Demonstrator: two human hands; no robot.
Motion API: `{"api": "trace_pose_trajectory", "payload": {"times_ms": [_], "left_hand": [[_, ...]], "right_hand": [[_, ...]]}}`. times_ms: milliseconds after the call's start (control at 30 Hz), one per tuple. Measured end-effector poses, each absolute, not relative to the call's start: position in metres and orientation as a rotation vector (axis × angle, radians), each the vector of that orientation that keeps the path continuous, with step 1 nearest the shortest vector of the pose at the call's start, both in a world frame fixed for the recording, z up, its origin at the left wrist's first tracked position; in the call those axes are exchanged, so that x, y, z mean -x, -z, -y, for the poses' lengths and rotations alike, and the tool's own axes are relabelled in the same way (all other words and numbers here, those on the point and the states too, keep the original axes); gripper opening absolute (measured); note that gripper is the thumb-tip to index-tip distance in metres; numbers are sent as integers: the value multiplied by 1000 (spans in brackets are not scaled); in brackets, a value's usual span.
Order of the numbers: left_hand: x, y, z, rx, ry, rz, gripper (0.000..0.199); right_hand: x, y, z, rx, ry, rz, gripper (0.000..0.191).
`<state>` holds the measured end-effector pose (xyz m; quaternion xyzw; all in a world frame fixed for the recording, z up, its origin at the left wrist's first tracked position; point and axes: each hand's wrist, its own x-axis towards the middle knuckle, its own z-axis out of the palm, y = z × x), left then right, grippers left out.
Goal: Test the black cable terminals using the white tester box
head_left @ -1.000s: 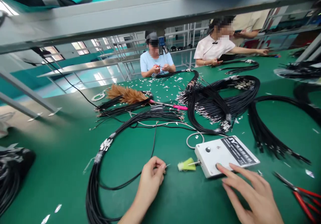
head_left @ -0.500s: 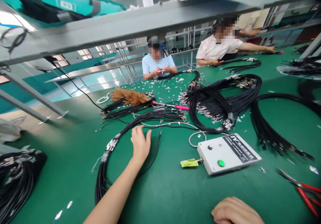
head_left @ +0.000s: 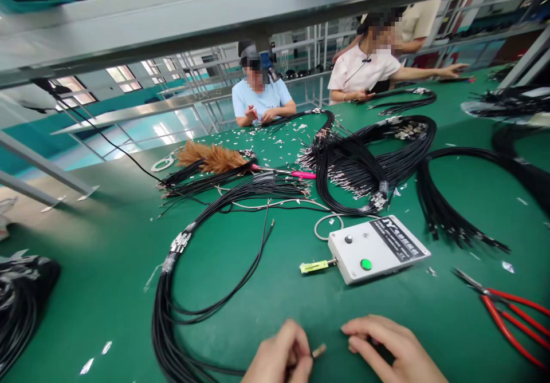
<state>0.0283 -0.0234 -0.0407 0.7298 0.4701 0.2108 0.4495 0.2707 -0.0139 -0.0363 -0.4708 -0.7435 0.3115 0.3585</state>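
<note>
At the bottom centre, my left hand (head_left: 281,353) is closed, pinching a cable end; its short brass-coloured tip (head_left: 318,351) sticks out to the right of the fingers. A black cable (head_left: 221,370) leads from the bundle towards this hand. My right hand (head_left: 393,346) faces it with thumb and index finger apart and nothing visible between them. The other fingers curl partly out of sight. On the left, the bundle of black cables (head_left: 165,314) bends in a wide arc, with silvery connectors (head_left: 179,243) along it.
A grey control box (head_left: 378,251) with a green button and a yellow-tagged plug (head_left: 314,267) lies ahead. Red-handled pliers (head_left: 498,297) rest at right. More cable bundles (head_left: 387,154), a pink-handled brown duster (head_left: 210,156) and scraps lie beyond. A metal shelf (head_left: 215,22) crosses overhead; co-workers sit opposite.
My left hand has come back from the cable bundle towards me and now pinches a cable end. My right hand has opened its thumb and index finger. The camera view has shifted slightly.
</note>
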Motion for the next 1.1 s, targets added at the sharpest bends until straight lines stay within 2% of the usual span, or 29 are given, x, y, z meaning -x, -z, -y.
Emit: {"api": "trace_pose_trajectory", "payload": {"times_ms": [67,167,267,467,600,733,1100], "left_hand": [[-36,22,14,-1573,-671,-1181,30],[-47,3,4,-1579,-838,-1177,30],[-53,-4,-2,-1608,-872,-1226,23],[-52,-2,-5,-1800,-890,-1277,17],[-52,-1,-5,-1796,-920,-1299,19],[-52,-3,-5,-1768,-919,-1305,19],[-58,-2,-1,-1719,-979,-1338,20]], "right_hand": [[-260,31,12,1287,-921,1813,12],[-242,23,4,1299,-1217,1509,23],[-228,12,-8,1157,-1593,1077,38],[-214,19,-14,763,-2075,575,40],[-215,33,-8,719,-2056,595,40],[-223,24,-7,851,-1898,586,38],[-223,14,-7,916,-1882,782,35]]}}
